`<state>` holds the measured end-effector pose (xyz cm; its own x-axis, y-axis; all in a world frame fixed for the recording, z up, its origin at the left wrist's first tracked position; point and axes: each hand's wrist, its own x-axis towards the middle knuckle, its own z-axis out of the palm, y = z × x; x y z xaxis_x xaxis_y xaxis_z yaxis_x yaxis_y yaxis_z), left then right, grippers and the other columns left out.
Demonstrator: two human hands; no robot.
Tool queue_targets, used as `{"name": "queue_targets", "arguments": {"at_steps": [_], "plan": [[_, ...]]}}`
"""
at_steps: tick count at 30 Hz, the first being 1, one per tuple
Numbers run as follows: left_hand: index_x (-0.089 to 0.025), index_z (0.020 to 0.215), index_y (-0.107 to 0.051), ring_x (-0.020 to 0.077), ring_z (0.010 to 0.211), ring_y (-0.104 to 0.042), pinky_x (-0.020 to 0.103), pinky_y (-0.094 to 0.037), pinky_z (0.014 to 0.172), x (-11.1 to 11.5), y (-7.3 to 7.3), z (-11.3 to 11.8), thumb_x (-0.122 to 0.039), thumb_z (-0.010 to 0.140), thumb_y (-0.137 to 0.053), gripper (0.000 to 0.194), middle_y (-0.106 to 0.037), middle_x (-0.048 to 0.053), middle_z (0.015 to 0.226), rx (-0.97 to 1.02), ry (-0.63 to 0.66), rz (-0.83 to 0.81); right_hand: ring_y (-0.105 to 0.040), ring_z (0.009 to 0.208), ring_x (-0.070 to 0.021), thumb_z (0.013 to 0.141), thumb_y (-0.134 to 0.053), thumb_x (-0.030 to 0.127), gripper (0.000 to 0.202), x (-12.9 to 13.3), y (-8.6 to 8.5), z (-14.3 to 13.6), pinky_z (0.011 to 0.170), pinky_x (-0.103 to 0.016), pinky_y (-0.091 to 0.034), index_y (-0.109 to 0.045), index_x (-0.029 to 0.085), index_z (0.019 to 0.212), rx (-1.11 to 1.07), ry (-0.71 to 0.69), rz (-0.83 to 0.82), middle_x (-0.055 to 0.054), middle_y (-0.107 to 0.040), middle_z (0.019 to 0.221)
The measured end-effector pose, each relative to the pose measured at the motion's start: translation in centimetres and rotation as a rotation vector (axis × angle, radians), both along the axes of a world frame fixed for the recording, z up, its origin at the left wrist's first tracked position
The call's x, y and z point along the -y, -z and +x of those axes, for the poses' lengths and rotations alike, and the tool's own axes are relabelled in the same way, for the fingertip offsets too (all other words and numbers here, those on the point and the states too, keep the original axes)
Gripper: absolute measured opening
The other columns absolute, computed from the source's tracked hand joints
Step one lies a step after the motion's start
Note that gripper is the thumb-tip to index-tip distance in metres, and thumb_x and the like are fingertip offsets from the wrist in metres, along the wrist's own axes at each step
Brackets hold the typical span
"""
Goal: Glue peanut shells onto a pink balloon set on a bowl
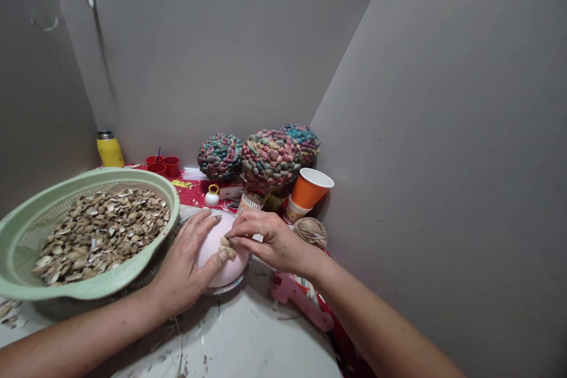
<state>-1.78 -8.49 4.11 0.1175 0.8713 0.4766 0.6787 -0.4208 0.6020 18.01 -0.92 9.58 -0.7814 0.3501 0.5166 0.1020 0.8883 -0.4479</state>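
Observation:
A smooth pale pink ball (213,240) sits in a round-rimmed holder on the table; I cannot tell whether it is a balloon. My left hand (188,260) curves over its left side and holds it, the thumb pressed against a tan nutshell. Several nutshells (228,250) that look like peanut shells lie in a small cluster on the ball's top. With thumb and forefinger together, my right hand (261,237) pinches a shell at the cluster's upper edge. The fingers partly cover that shell.
A green colander (88,291) full of shells stands left. Behind are shell-covered coloured balls (271,156), red cups (170,165), a yellow bottle (110,150) and an orange paper cup (310,187). A twine roll (310,231) and a pink glue gun (301,301) lie right. Grey panels surround the table.

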Motion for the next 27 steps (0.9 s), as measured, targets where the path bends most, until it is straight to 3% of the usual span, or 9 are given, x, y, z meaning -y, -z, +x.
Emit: {"name": "queue_targets", "arguments": {"at_steps": [6,10,13,18,22,27], "plan": [[-0.017,0.135,-0.05,0.0316,0.136,-0.04,0.058,-0.032,0.112,-0.2,0.1,-0.2,-0.049,0.094,-0.045,0.053,-0.048,0.016,0.144,0.018,0.003,-0.002,-0.06,0.086,-0.0178,0.101,-0.048,0.026,0.027,0.7,-0.8,0.1,0.08,-0.033,-0.05,-0.072,0.016,0.096,0.022,-0.02,-0.007,-0.009,-0.066,0.091],[-0.018,0.136,-0.051,0.0303,0.137,-0.039,0.057,-0.029,0.114,-0.2,0.0,-0.5,-0.052,0.095,-0.042,0.054,-0.047,0.015,0.146,0.047,0.001,-0.03,-0.061,0.099,-0.0203,0.103,-0.043,0.035,0.032,0.8,-0.6,0.7,0.088,-0.037,-0.05,-0.068,0.018,0.112,-0.057,0.036,0.042,-0.011,-0.066,0.104],[-0.019,0.136,-0.051,0.0289,0.139,-0.036,0.055,-0.027,0.116,-0.2,0.0,-0.5,-0.052,0.096,-0.039,0.054,-0.045,0.013,0.148,0.079,0.005,-0.049,-0.056,0.115,-0.0222,0.103,-0.041,0.041,0.036,0.6,0.4,1.4,0.098,-0.042,-0.046,-0.06,0.022,0.128,-0.115,0.116,0.072,-0.012,-0.061,0.122],[-0.019,0.138,-0.051,0.0266,0.141,-0.034,0.052,-0.024,0.118,-0.3,0.1,-0.6,-0.052,0.097,-0.034,0.055,-0.044,0.011,0.15,0.133,0.019,-0.055,-0.031,0.14,-0.0261,0.101,-0.037,0.052,0.056,0.6,3.1,1.4,0.113,-0.051,-0.03,-0.031,0.026,0.151,-0.027,0.195,0.086,-0.013,-0.036,0.152],[-0.019,0.139,-0.05,0.0254,0.143,-0.031,0.05,-0.023,0.119,-0.6,0.5,-0.7,-0.051,0.098,-0.033,0.055,-0.04,0.01,0.153,0.177,0.004,-0.062,-0.025,0.143,-0.0267,0.101,-0.033,0.055,0.06,0.8,4.8,0.5,0.114,-0.052,-0.027,-0.026,0.025,0.153,0.08,0.21,0.095,-0.014,-0.029,0.155],[-0.019,0.139,-0.051,0.025,0.142,-0.033,0.049,-0.023,0.12,-0.6,0.7,-0.9,-0.051,0.098,-0.034,0.054,-0.042,0.01,0.152,0.174,0.011,-0.056,-0.027,0.143,-0.0255,0.102,-0.033,0.053,0.061,0.8,5.4,0.1,0.114,-0.05,-0.029,-0.019,0.025,0.155,0.083,0.226,0.112,-0.013,-0.03,0.155]]}}
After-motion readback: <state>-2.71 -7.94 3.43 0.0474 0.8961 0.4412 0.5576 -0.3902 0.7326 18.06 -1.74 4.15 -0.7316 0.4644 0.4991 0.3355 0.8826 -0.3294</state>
